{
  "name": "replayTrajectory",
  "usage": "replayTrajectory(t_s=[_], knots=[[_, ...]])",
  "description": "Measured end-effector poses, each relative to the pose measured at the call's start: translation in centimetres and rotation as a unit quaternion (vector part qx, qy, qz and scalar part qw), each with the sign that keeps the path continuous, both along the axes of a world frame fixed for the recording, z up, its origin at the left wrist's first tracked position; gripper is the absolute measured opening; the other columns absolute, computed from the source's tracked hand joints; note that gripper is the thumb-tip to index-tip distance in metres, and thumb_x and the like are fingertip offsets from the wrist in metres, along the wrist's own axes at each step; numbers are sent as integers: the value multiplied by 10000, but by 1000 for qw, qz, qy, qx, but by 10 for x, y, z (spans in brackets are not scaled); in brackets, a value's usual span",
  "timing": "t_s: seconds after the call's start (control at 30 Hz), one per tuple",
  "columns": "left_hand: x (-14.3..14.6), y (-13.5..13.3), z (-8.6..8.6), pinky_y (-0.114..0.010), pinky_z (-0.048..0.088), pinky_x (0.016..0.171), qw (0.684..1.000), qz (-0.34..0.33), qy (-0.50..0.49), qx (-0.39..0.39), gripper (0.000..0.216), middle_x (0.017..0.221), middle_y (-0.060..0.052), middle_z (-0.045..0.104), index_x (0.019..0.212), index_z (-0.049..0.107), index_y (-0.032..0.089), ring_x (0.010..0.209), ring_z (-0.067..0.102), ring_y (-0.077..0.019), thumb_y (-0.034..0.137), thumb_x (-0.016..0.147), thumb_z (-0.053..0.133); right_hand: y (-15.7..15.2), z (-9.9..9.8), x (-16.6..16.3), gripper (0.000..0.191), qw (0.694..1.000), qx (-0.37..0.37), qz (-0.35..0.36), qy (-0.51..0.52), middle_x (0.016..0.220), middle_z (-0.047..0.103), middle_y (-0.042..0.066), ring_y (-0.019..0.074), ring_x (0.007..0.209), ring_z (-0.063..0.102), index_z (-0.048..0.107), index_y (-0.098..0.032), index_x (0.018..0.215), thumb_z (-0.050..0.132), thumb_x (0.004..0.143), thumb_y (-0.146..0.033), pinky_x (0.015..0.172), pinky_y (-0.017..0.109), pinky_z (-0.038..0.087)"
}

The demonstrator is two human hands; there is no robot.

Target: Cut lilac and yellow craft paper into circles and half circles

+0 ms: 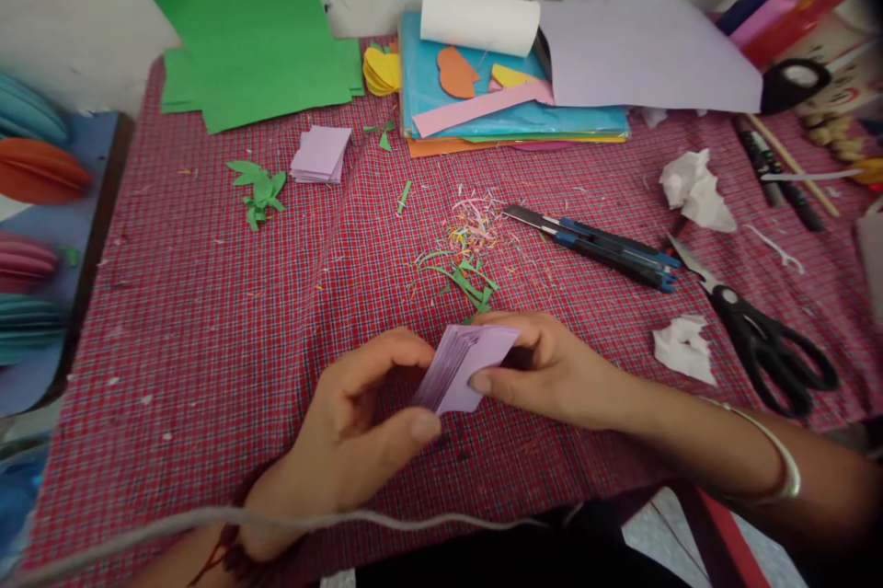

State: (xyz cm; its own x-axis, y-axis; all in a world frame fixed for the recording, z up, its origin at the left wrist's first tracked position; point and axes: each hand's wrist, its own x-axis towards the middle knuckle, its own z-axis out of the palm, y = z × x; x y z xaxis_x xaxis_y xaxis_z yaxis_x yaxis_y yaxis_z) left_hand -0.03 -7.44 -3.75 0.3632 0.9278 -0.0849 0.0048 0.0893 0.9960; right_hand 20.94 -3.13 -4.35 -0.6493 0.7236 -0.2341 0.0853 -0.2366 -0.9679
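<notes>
A stack of small lilac paper pieces [464, 367] is held up between my hands above the checked cloth, its layered edges facing left. My right hand [544, 367] pinches the stack at its right side, thumb on the front sheet. Around the left edges curls my left hand [372, 413], fingers at the top and thumb near the bottom corner. A second lilac paper stack [321, 154] lies farther back on the cloth. Beyond my hands are green paper scraps [469, 282] and a heap of thin coloured shavings [473, 224].
To the right lie a cutter knife [600, 247], black-handled scissors [759, 330] and crumpled white paper [696, 190]. Green sheets [255, 36] lean on the wall. A white roll [479, 19] rests on blue packets [510, 121]. A pale cord [386, 522] crosses in front of me.
</notes>
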Motion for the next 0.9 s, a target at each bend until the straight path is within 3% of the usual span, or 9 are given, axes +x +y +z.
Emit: replayTrajectory(t_s=[0.1,0.2,0.3,0.5,0.6,0.7,0.8,0.9], knots=[[7,-1,-2,-283,478,636,994,-3,102,35,271,836,-7,636,987,608,232,727,577,-157,300,742,703,0,-2,0,82,1000,8,-6,13,777,594,5,108,726,574,623,-139,806,651,807,-216,675,237,477],[14,-1,-5,-249,451,547,976,34,192,97,93,713,6,621,814,604,195,610,551,-124,201,743,664,0,-4,-1,117,999,31,-9,22,768,588,1,106,725,564,623,-143,791,659,816,-251,675,236,467],[17,1,-5,-227,435,502,972,61,180,138,77,651,10,599,712,571,188,562,537,-107,165,776,609,1,-6,-1,129,998,55,-6,18,746,569,-8,102,706,546,614,-143,778,661,821,-255,651,232,449],[12,4,0,-240,476,534,954,54,177,234,171,720,3,625,755,557,207,617,594,-121,42,712,566,2,-7,-1,40,994,108,4,-8,772,551,-6,107,709,530,604,-154,814,632,819,-182,645,244,438],[6,10,2,-279,505,565,923,31,234,304,152,713,-11,641,765,564,222,640,617,-151,77,723,582,4,-5,1,210,981,191,-29,-17,921,569,35,141,860,562,610,-159,987,605,791,-85,740,285,466],[1,15,3,-295,517,570,892,21,271,361,139,726,-31,658,808,591,231,645,622,-166,123,730,629,6,-4,4,280,956,292,-36,-12,981,564,52,150,955,558,613,-162,1004,581,766,-18,829,305,464],[1,16,1,-291,512,565,884,21,283,372,159,718,-29,650,827,594,228,643,610,-163,111,727,634,8,-5,6,184,947,322,-20,8,921,580,37,128,890,572,622,-171,914,565,802,-37,789,277,478],[5,15,-1,-296,504,576,897,11,282,341,185,718,-17,633,835,580,230,661,598,-161,74,734,588,7,-7,7,133,949,314,-26,10,816,584,13,114,786,569,610,-166,839,560,811,-46,707,248,473]])
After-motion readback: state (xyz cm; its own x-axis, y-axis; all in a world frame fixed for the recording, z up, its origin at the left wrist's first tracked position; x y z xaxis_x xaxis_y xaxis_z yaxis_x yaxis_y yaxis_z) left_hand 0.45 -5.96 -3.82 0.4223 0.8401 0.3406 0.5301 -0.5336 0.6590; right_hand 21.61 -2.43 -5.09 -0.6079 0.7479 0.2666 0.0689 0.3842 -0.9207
